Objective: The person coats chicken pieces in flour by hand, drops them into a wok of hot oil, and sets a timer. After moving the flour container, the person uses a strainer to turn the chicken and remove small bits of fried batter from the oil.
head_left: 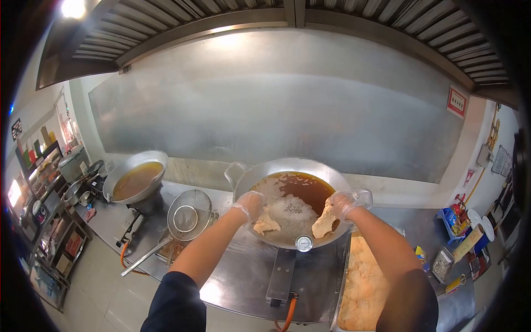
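Observation:
My left hand [252, 206], in a clear plastic glove, is closed on a piece of battered chicken [266, 222] over the near left side of a large wok [310, 165]. In my right hand [344, 205], gloved the same way, hangs a second, larger battered piece [324, 222] at the wok's right side. Brown oil [310, 188] fills the wok, with pale foam [290, 210] bubbling across its middle and left. A round dial thermometer [303, 243] sits at the near rim.
A tray of coated pieces [362, 282] lies below my right arm. To the left are a long-handled strainer [189, 214] and a second wok [160, 157] holding oil. A box grater [442, 264] and a blue basket [453, 224] stand at right. An orange hose [289, 315] hangs at the front edge.

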A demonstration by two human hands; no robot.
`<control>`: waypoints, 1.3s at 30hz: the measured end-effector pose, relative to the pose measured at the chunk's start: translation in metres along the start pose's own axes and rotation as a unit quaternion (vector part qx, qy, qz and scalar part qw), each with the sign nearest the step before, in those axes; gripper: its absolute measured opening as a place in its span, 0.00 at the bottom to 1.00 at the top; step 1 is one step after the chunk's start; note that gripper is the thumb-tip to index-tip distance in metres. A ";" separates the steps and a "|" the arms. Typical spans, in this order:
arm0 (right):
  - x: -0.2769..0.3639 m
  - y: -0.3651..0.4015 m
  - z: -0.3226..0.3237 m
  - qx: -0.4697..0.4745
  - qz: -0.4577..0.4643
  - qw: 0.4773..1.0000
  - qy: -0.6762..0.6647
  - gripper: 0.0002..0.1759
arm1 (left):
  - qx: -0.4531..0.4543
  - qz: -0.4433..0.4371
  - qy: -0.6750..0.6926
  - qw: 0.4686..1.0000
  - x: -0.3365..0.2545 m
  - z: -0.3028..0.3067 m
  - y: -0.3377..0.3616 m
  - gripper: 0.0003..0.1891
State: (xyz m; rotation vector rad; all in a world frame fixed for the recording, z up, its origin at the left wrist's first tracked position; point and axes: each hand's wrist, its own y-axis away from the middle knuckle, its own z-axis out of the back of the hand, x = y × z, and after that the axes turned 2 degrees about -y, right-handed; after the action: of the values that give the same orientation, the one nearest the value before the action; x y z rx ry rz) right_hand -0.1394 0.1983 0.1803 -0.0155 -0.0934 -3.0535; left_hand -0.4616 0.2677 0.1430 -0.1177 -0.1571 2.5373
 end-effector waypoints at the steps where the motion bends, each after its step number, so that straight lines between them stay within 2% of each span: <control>1: -0.001 -0.009 -0.007 0.022 -0.012 0.999 0.032 0.12 | 0.005 0.004 -0.001 1.000 0.002 -0.003 -0.002 0.11; 4: -0.011 -0.032 -0.028 0.036 0.006 0.989 0.143 0.12 | -0.007 -0.005 -0.025 1.000 0.007 -0.013 -0.003 0.08; 6: -0.010 -0.032 -0.031 0.028 -0.009 0.990 0.138 0.12 | -0.053 -0.039 -0.068 0.995 0.009 -0.018 -0.002 0.07; 9: 0.005 -0.019 -0.020 0.012 -0.023 0.990 0.138 0.12 | -0.042 -0.032 -0.101 0.993 0.014 -0.030 -0.006 0.07; 12: 0.010 -0.016 -0.018 0.000 -0.029 0.991 0.134 0.12 | -0.046 0.010 -0.132 0.990 0.011 -0.027 -0.003 0.08; 16: 0.012 -0.009 -0.009 0.006 -0.030 0.990 0.136 0.15 | 0.014 0.023 -0.182 0.983 0.008 -0.014 0.003 0.08; 20: -0.015 -0.008 0.005 -0.059 0.018 0.990 0.128 0.10 | 0.018 0.013 -0.226 0.974 0.027 -0.006 0.002 0.10; 21: -0.018 0.001 0.018 -0.075 0.001 0.987 0.142 0.11 | 0.023 0.018 -0.236 0.971 0.031 0.004 0.003 0.11; 23: -0.026 0.033 0.056 -0.119 -0.008 0.984 0.133 0.12 | -0.017 0.037 -0.230 0.972 0.039 0.028 0.005 0.13; 24: -0.031 0.055 0.075 -0.145 -0.003 0.983 0.109 0.12 | -0.068 0.000 -0.218 0.974 0.037 0.047 0.012 0.12; 25: -0.033 0.080 0.093 -0.166 0.003 0.982 0.091 0.12 | -0.121 -0.041 -0.204 0.971 0.027 0.073 0.023 0.12; 27: -0.052 0.110 0.113 -0.198 0.009 0.978 0.062 0.12 | -0.133 -0.017 -0.178 0.975 -0.027 0.141 0.059 0.14; 29: -0.091 0.147 0.111 -0.207 -0.008 0.977 0.042 0.12 | -0.153 0.030 -0.103 0.982 -0.077 0.174 0.086 0.17; 31: -0.121 0.188 0.095 -0.204 -0.014 0.976 0.070 0.10 | -0.140 -0.003 -0.055 0.989 -0.132 0.192 0.106 0.19; 32: -0.135 0.208 0.086 -0.207 -0.011 0.975 0.082 0.12 | -0.132 -0.022 -0.020 0.991 -0.155 0.187 0.108 0.19; 37: -0.188 0.293 -0.034 -0.069 -0.073 0.995 0.017 0.11 | -0.081 -0.110 0.150 0.979 -0.265 0.126 0.132 0.16; 39: -0.198 0.320 -0.087 -0.023 -0.008 0.999 0.044 0.10 | -0.043 -0.094 0.146 0.984 -0.312 0.084 0.134 0.14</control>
State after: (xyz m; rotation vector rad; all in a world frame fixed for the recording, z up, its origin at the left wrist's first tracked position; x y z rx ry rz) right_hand 0.0847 -0.1084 0.1105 0.1170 -0.0174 -3.0670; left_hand -0.2895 -0.0261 0.2226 -0.4836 -0.1529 2.2953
